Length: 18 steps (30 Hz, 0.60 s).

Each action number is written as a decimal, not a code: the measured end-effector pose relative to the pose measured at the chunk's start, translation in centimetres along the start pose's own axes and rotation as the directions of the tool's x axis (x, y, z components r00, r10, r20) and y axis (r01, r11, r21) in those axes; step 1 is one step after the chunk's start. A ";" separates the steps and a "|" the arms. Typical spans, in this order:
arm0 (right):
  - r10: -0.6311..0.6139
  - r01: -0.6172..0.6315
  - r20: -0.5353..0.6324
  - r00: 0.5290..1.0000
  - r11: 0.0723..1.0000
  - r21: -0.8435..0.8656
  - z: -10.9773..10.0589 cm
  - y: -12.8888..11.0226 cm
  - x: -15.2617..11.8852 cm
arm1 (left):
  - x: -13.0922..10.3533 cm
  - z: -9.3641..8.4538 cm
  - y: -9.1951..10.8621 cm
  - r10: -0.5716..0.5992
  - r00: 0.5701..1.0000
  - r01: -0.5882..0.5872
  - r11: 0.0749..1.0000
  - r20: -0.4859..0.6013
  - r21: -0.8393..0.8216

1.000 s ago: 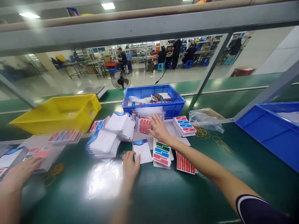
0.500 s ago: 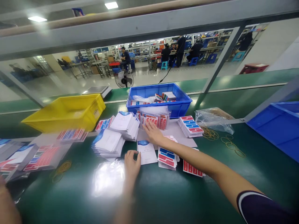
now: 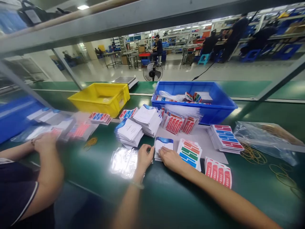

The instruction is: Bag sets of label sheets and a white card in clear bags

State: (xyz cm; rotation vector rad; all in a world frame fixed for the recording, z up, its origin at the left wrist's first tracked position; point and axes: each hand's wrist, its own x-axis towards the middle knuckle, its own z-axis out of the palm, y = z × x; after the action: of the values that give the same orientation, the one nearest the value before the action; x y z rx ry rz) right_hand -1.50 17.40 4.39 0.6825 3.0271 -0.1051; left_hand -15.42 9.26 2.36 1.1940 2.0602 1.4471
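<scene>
A white booklet with a blue top band (image 3: 164, 144) lies in front of me. My right hand (image 3: 170, 158) has its fingers together on the booklet's lower part. Just left of it, my left hand (image 3: 145, 158) is curled, thumb and forefinger nearly meeting; what they pinch, if anything, cannot be made out. Beside that hand lies a pile of shiny clear plastic bags (image 3: 124, 163). Stacks of booklets (image 3: 128, 132) stand behind. By my right forearm are a green, red and blue sticker stack (image 3: 189, 152) and red sticker sheets (image 3: 218, 172).
A yellow bin (image 3: 100, 98) and a blue bin (image 3: 193, 105) stand at the back. Red stickers (image 3: 175, 123) lean against the blue bin. Rubber bands (image 3: 254, 156) and a plastic bag (image 3: 264, 140) lie right. A co-worker's arm (image 3: 49, 159) reaches in at left.
My right hand has come down from the red stickers by the blue bin to the booklet. My left hand stays beside the booklet. The view has swung left, showing more of the co-worker.
</scene>
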 end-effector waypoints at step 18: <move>-0.362 0.404 -0.403 0.841 0.914 0.023 -0.7 -2.7 -3.8 | -0.4 -0.2 1.4 -0.237 0.867 0.493 0.533 0.438 -0.688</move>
State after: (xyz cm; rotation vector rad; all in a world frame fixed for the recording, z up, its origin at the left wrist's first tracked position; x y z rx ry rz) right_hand 0.74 13.35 5.41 0.0840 3.5299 -0.1597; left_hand -14.71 9.00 3.56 0.4934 1.1093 1.5566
